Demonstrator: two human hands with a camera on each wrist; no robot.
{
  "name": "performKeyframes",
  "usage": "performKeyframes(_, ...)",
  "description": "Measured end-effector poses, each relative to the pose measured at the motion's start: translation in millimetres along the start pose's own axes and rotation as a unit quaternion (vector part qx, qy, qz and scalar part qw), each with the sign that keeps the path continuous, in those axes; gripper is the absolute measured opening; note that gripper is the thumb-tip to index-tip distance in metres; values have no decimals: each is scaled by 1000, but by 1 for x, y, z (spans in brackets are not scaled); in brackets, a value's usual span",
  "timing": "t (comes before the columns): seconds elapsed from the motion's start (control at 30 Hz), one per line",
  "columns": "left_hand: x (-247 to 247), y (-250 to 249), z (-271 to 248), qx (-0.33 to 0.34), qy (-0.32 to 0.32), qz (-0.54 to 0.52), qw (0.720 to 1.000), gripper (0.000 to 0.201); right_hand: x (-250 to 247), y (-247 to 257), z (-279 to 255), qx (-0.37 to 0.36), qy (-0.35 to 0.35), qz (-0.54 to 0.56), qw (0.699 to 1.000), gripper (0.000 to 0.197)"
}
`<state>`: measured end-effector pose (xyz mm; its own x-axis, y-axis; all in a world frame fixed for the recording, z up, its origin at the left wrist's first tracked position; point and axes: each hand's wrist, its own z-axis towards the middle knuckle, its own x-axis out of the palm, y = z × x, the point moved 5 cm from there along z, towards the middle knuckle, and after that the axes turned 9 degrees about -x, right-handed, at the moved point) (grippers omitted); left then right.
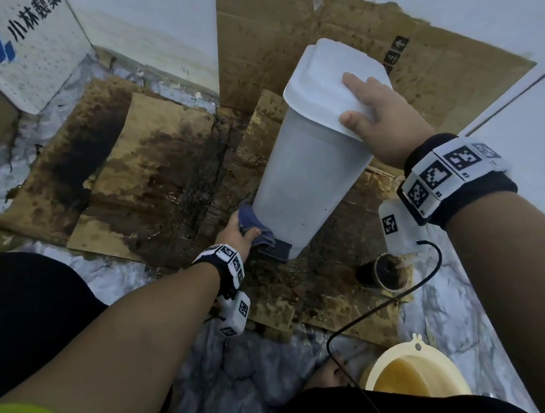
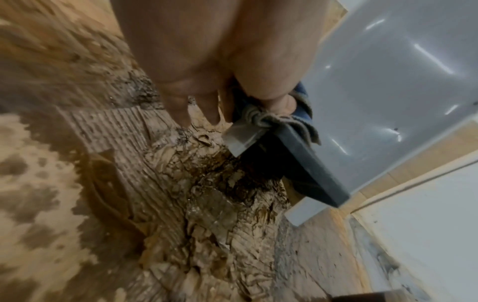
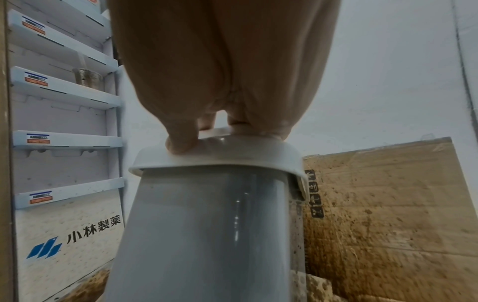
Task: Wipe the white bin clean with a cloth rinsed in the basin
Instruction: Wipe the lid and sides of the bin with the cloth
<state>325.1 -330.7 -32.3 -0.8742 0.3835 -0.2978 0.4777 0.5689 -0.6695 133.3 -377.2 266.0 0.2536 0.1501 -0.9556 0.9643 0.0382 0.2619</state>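
Fingers (image 1: 355, 80) of our right hand (image 1: 380, 123) lie spread and nearly straight across the lid (image 1: 332, 84) of the white bin (image 1: 304, 179), thumb at the lid's near edge, pressing down rather than gripping. Our left hand (image 1: 235, 234) is curled around a blue cloth (image 1: 255, 223), holding it against the foot of the bin just above the dark pedal (image 1: 274, 250); from the left wrist we see the cloth's edge draped over the pedal's top. We have the bin standing upright on wet, stained cardboard (image 1: 152, 172) spread over the floor, with another cardboard sheet (image 1: 258, 48) propped against the wall behind it. Near our right knee sits the yellow basin (image 1: 415, 368), holding murky water. Between basin and bin stands a dark cup (image 1: 381, 271). At far left we see a white display rack (image 3: 64, 130) with printed characters.
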Motion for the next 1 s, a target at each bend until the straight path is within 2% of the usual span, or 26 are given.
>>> performKeyframes(0.27, 1, 14, 11, 24, -12, 18, 999, 53, 2, 2, -5, 10, 2, 7, 1000, 55)
performKeyframes(0.4, 5, 17, 13, 30, -48, 53, 997, 47, 2, 1, -6, 9, 6, 11, 1000, 55)
performKeyframes(0.57, -7, 12, 16, -10, -80, 115, 990, 38, 0, 1, 1, 12, -1, 15, 1000, 56)
performKeyframes(0.67, -26, -1, 7, -11, -139, 36, 990, 36, -3, -2, 6, 25, -14, 42, 999, 56)
performKeyframes(0.73, -40, -20, -7, 19, -167, -59, 984, 44, -5, -3, 8, 25, -21, 51, 998, 56)
performKeyframes(0.83, -53, -63, -32, 99, -165, -162, 968, 59, -7, -5, 9, 23, -20, 57, 998, 56)
performKeyframes(0.93, -53, -112, -60, 214, -138, -174, 951, 68, -8, -3, 10, 19, -17, 56, 998, 56)
performKeyframes(1.0, -44, -142, -74, 273, -106, -138, 946, 72, -9, -1, 11, 17, -15, 56, 998, 56)
